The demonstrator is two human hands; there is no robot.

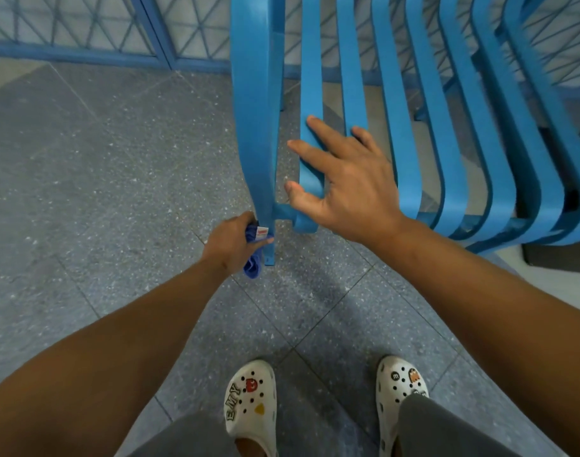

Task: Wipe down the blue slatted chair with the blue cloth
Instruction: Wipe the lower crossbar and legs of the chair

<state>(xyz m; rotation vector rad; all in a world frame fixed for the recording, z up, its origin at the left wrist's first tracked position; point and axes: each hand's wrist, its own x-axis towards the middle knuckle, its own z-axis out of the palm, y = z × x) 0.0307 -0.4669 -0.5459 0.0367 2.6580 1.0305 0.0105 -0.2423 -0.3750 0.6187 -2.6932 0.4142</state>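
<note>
Gripped in the left hand, the bunched blue cloth is pressed against the chair leg low down, probably to wipe it; right hand, fingers spread and holding nothing, rests on a slat, likely to steady the blue slatted chair.

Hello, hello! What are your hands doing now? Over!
Left hand grips blue cloth against chair leg. Right hand open, resting on a slat. Nothing in the way.
</note>
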